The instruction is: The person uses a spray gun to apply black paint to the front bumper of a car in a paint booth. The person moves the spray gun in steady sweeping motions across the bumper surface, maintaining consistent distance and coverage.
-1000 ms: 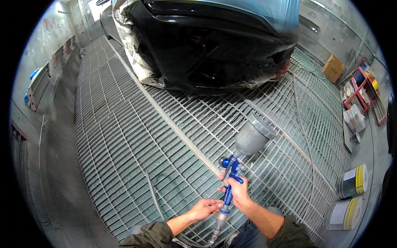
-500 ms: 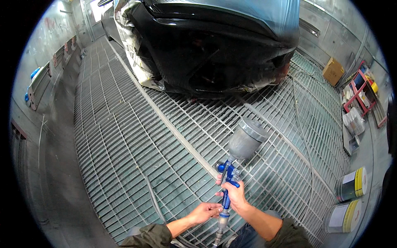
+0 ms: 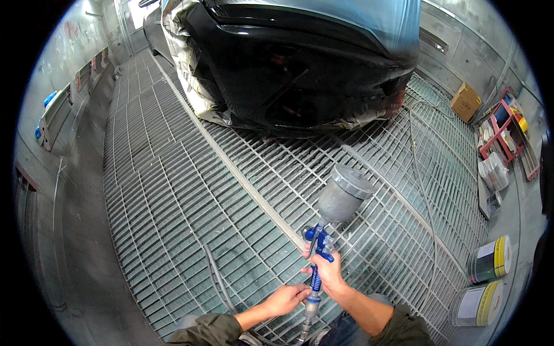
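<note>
My right hand (image 3: 330, 274) grips the blue handle of a paint spray gun (image 3: 319, 254) with a grey cup (image 3: 342, 195) on top, tilted to the right. My left hand (image 3: 287, 299) pinches the fitting at the bottom of the gun's handle, where a grey air hose (image 3: 218, 282) joins. A dark car (image 3: 300, 63) with masking paper along its lower edge stands ahead on the metal floor grating (image 3: 173, 190).
Two round tins with yellow rims (image 3: 489, 259) lie at the right. A red rack (image 3: 502, 130) and a cardboard box (image 3: 465, 101) stand by the right wall. A thin hose (image 3: 424, 190) runs across the grating. Wall panels line the left side.
The spray gun and both hands have shifted slightly; the cup has tipped a little and the view has drifted toward the car.
</note>
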### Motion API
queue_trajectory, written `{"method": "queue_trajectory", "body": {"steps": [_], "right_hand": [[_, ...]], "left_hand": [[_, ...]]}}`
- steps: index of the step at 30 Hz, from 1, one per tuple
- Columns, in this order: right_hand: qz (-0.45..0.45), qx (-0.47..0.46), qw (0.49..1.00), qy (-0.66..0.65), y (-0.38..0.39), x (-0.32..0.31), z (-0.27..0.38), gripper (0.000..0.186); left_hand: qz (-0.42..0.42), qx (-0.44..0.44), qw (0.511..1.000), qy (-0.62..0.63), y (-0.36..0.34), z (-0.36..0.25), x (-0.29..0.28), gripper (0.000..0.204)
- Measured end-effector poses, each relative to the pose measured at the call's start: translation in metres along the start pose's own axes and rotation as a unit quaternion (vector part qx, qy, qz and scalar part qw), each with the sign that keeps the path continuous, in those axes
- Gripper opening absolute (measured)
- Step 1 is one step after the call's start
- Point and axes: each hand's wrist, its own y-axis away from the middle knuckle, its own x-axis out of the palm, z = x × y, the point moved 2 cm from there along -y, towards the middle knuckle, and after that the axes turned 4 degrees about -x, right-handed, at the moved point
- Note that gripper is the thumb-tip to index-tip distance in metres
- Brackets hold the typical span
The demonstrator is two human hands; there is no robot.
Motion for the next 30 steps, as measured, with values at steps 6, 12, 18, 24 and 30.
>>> {"method": "queue_trajectory", "body": {"steps": [6,12,18,24,30], "right_hand": [[0.018,-0.02,0.999,0.02,0.0,-0.0019,-0.0041,0.044],[0.015,-0.005,1.0,0.013,0.0002,-0.0021,-0.0053,0.039],[0.014,-0.003,1.0,0.011,0.0011,-0.0017,-0.0038,0.039],[0.005,-0.006,1.0,0.026,-0.0003,-0.0032,-0.0058,0.041],[0.004,0.003,1.0,0.008,-0.0026,-0.0049,-0.0073,0.039]], "left_hand": [[-0.018,0.021,0.995,-0.1,0.001,-0.0028,-0.001,0.031],[-0.037,0.065,0.989,-0.131,0.0015,-0.0038,0.001,0.03],[-0.044,0.084,0.986,-0.138,0.0022,-0.0044,0.0006,0.031],[-0.051,0.091,0.983,-0.15,0.0041,-0.011,-0.0023,0.032],[-0.05,0.089,0.983,-0.15,0.0025,-0.0079,-0.0005,0.032]]}}
